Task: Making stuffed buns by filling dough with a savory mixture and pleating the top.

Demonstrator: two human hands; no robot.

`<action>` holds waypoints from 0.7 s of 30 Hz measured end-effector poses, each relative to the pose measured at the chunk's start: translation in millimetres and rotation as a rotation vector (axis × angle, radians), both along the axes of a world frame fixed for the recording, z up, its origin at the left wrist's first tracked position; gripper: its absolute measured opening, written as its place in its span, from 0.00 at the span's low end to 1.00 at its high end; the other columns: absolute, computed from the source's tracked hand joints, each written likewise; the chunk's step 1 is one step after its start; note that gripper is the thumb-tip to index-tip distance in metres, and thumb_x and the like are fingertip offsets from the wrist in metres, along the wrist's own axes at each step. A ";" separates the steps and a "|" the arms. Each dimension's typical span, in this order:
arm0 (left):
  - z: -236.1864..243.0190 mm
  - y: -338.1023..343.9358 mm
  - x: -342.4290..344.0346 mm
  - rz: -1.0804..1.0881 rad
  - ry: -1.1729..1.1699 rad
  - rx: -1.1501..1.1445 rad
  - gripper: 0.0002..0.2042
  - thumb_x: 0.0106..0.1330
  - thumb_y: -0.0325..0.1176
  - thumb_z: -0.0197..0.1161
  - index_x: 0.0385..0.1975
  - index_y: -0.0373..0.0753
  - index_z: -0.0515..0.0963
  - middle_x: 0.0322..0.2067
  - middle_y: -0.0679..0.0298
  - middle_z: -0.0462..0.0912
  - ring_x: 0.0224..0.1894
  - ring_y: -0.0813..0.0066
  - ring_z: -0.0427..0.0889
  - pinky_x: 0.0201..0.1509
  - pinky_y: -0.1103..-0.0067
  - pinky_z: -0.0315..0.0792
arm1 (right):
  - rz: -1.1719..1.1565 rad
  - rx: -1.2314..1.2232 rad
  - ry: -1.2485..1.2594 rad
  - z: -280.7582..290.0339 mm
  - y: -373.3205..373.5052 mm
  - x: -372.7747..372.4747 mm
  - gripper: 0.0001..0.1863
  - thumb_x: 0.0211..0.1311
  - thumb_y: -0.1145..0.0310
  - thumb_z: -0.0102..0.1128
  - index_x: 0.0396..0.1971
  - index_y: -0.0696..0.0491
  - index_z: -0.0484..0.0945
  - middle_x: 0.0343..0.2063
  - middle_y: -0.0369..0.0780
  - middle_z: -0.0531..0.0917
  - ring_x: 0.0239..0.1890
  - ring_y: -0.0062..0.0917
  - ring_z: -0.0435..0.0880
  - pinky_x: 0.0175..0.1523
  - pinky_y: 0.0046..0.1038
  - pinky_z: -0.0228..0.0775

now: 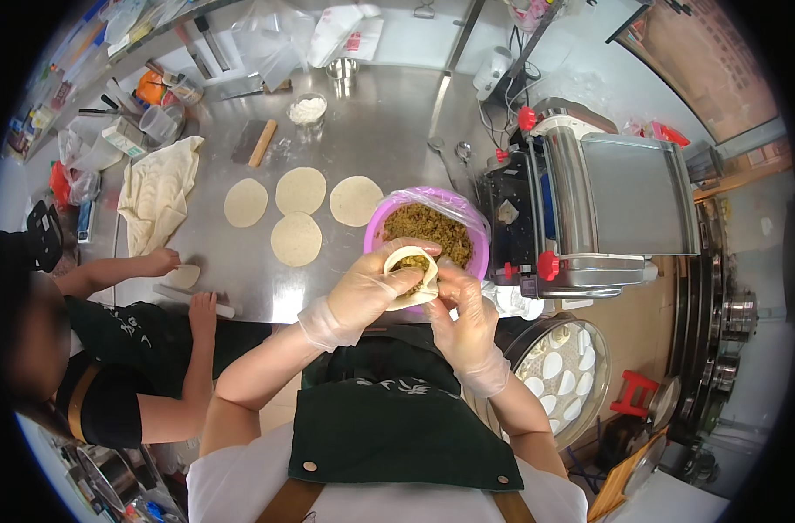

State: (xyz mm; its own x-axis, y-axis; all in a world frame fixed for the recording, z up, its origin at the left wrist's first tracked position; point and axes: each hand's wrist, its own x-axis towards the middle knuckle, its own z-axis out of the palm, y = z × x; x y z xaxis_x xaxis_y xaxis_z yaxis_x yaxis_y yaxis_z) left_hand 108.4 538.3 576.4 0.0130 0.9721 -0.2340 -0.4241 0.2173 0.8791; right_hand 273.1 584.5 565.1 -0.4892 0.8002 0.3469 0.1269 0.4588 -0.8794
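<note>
My left hand (356, 298), in a clear plastic glove, holds a round dough wrapper (404, 302) curved around a heap of yellow-brown filling, with its thumb on the filling. My right hand (464, 319), also gloved, pinches the wrapper's right edge. Both hands are over the near side of a pink bowl (377, 221) of chopped filling (434, 228) with clear film on its rim. Beyond my hands to the left lie several flat dough rounds (354, 199) on the steel table (241, 148).
At the left a co-worker's hands (204, 309) work with a rolling pin (176, 295) beside a cream cloth (156, 192). A steel roller machine (633, 196) stands at right, above a round tray (594, 397) of white discs. A wooden-handled scraper (262, 143) lies at the back. A red stool (630, 394) is on the floor.
</note>
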 end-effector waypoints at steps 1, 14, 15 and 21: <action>-1.4 -0.3 -0.2 0.003 -0.001 -0.001 0.17 0.69 0.28 0.54 0.57 0.38 0.71 0.47 0.64 0.77 0.48 0.79 0.76 0.55 0.80 0.70 | 0.003 -0.001 -0.001 0.7 1.0 -1.0 0.16 0.50 0.81 0.66 0.41 0.59 0.78 0.31 0.47 0.83 0.28 0.38 0.85 0.30 0.29 0.76; 12.2 5.5 -9.3 -0.114 0.238 0.028 0.19 0.71 0.34 0.51 0.59 0.35 0.69 0.51 0.60 0.75 0.53 0.75 0.74 0.57 0.78 0.69 | 0.061 0.162 -0.101 10.4 5.4 -2.4 0.16 0.52 0.81 0.65 0.43 0.59 0.76 0.30 0.45 0.84 0.27 0.32 0.86 0.31 0.28 0.76; 16.7 7.7 -11.1 -0.170 0.301 -0.022 0.19 0.71 0.34 0.51 0.60 0.34 0.68 0.52 0.60 0.74 0.54 0.75 0.73 0.57 0.78 0.69 | 0.053 0.103 -0.126 12.8 4.7 -2.7 0.17 0.53 0.81 0.65 0.44 0.59 0.76 0.30 0.45 0.84 0.27 0.31 0.86 0.31 0.28 0.77; 22.5 5.8 -24.8 -0.158 0.106 -0.020 0.25 0.68 0.34 0.58 0.63 0.36 0.64 0.59 0.63 0.70 0.61 0.73 0.68 0.64 0.77 0.63 | -0.021 0.239 -0.022 -0.4 6.5 -3.2 0.16 0.52 0.84 0.64 0.43 0.60 0.78 0.28 0.45 0.83 0.26 0.33 0.85 0.30 0.27 0.76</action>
